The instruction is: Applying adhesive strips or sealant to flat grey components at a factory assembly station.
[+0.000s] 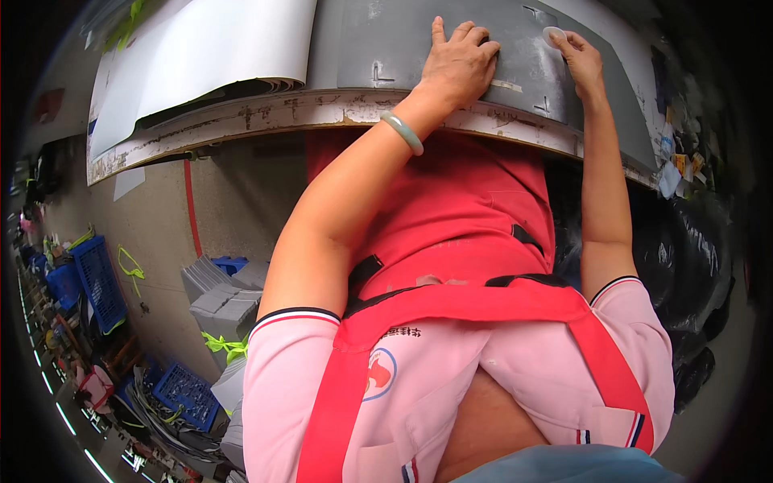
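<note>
A dark grey board (386, 36) with white corner marks and chalky smears lies on the table in front of me. On its middle rests my left hand (460, 64), palm down, fingers apart and slightly bent, holding nothing. My right hand (581, 63) is over the board's right part. Its thumb and fingers pinch a small round, whitish, translucent disc (552, 35) by the edge. Between the two hands, a short pale strip (507, 85) sits near the board's front edge. Whether the disc touches the board, I cannot tell.
Large white sheets (217, 44) lie stacked at the left of the table, whose worn front edge (258, 111) is close to my body. Grey stacked pieces (221, 302) and blue crates (101, 282) stand on the floor at left. Black plastic bags (684, 249) bulge at right.
</note>
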The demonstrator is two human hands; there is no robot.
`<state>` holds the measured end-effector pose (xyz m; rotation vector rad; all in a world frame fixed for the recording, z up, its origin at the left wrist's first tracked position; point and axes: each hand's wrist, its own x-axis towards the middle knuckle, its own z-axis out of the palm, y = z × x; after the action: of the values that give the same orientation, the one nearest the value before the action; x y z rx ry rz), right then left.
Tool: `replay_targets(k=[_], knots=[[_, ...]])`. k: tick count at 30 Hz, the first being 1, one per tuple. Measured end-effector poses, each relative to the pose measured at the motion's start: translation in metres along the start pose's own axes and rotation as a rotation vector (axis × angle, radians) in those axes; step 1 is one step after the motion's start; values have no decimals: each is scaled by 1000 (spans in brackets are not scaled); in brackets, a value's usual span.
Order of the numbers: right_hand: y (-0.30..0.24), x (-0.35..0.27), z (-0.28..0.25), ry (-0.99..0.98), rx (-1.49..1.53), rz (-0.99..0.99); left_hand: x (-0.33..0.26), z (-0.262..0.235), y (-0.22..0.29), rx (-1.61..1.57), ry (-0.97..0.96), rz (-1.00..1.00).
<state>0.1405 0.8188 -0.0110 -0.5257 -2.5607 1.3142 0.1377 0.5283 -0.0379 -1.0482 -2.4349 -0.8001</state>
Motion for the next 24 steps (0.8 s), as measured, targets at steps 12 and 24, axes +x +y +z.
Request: replay_targets(k=[12, 24], knots=[[-7, -16, 25, 161, -48, -18, -6, -15, -7, 35, -32, -35], [-6, -15, 9, -323, 686, 89, 4, -38, 20, -230, 130, 106]])
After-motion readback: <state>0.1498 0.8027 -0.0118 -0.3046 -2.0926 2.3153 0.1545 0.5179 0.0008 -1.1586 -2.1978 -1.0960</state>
